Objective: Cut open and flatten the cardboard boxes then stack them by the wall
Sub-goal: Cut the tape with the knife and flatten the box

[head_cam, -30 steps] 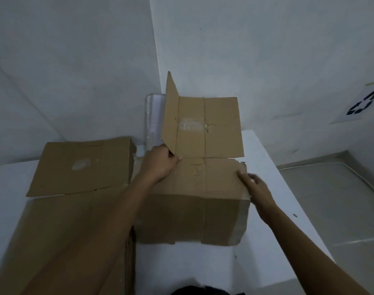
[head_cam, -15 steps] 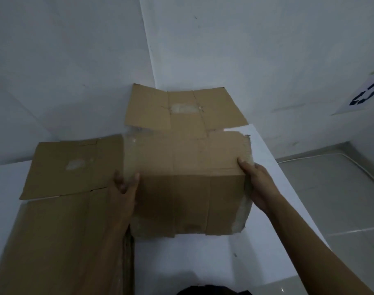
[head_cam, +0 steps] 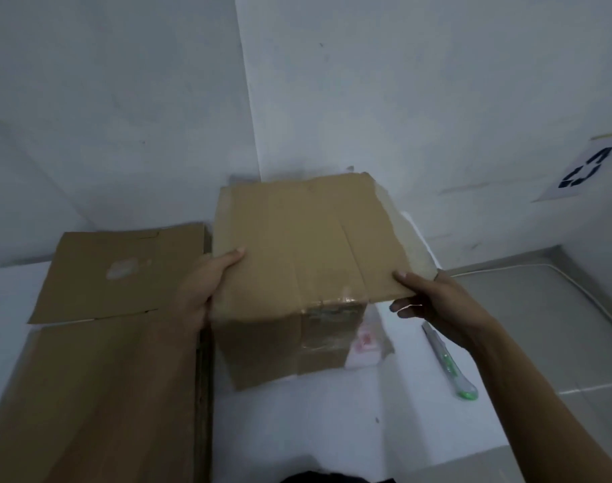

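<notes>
Status: cardboard box (head_cam: 297, 245) is cut open and half collapsed. It is held above the white desk (head_cam: 297, 430) near the wall corner, not yet stacked. Left grip (head_cam: 207, 291) clasps its left edge; right grip (head_cam: 433, 301) pinches the near right corner. Flattened cardboard sheets (head_cam: 116, 273) lie left, probably finished. Board is matte brown and creased, with glossy tape strips. Green utility knife (head_cam: 449, 364) lies on the desk.

arms outstretched, left hand (head_cam: 200, 291) and right hand (head_cam: 433, 301) pinch the cardboard box (head_cam: 297, 238).
</notes>
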Demonstrator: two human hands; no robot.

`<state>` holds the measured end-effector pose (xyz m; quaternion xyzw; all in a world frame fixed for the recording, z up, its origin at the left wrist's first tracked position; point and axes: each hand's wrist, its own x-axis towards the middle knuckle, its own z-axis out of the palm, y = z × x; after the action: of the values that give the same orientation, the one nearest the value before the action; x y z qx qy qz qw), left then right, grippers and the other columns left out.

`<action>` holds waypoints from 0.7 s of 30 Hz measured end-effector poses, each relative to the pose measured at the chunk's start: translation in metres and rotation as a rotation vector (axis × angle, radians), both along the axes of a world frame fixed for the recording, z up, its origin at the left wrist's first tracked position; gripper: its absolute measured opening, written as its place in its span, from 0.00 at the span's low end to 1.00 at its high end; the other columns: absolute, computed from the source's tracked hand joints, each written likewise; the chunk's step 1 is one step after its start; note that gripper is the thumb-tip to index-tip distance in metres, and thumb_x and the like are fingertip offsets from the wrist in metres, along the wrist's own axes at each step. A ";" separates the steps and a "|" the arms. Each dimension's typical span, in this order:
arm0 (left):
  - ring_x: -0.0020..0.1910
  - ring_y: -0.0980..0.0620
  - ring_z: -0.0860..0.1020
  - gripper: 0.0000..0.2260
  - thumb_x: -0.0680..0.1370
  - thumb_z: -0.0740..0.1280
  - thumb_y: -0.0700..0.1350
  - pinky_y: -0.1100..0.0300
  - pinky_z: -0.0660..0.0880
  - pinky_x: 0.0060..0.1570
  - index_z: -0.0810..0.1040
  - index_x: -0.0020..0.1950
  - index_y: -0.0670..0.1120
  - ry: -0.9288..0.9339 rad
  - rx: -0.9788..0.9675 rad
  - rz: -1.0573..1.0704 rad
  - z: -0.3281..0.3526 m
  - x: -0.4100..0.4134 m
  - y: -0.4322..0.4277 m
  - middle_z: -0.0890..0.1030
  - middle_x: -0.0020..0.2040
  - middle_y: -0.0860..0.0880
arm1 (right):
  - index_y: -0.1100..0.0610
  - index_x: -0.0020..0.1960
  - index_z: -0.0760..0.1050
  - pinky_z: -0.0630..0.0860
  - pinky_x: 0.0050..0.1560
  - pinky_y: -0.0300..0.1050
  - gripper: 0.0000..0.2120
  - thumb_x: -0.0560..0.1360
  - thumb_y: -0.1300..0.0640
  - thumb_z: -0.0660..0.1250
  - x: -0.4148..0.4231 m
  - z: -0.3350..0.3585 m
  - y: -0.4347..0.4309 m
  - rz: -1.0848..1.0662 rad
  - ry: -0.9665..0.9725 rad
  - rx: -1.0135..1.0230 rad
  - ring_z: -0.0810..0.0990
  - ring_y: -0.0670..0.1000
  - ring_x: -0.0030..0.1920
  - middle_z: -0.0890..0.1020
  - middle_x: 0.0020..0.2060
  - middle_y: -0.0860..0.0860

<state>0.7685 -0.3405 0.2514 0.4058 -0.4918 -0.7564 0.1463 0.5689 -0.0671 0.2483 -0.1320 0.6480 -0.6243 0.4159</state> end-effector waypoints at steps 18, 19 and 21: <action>0.53 0.48 0.83 0.16 0.74 0.73 0.51 0.56 0.78 0.49 0.81 0.59 0.47 0.188 -0.256 0.056 -0.009 0.018 0.012 0.85 0.53 0.48 | 0.45 0.81 0.52 0.53 0.78 0.59 0.61 0.57 0.19 0.67 0.015 -0.012 -0.059 0.095 0.035 -0.106 0.62 0.49 0.77 0.63 0.78 0.46; 0.52 0.48 0.83 0.16 0.74 0.72 0.50 0.58 0.79 0.46 0.81 0.60 0.47 0.200 -0.256 0.055 -0.006 0.017 0.009 0.85 0.53 0.48 | 0.45 0.81 0.54 0.52 0.78 0.59 0.60 0.57 0.19 0.66 0.015 -0.012 -0.062 0.145 0.048 -0.084 0.63 0.49 0.77 0.65 0.77 0.45; 0.51 0.50 0.84 0.15 0.76 0.71 0.48 0.62 0.79 0.42 0.81 0.62 0.47 0.223 -0.223 0.051 0.003 0.016 0.007 0.85 0.53 0.49 | 0.46 0.78 0.60 0.55 0.77 0.59 0.55 0.58 0.19 0.66 0.012 -0.010 -0.064 0.200 0.065 -0.065 0.67 0.49 0.74 0.70 0.74 0.44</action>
<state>0.7846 -0.3337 0.2543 0.3129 -0.5430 -0.7335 0.2633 0.5808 -0.1314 0.2387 -0.2295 0.6241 -0.5956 0.4506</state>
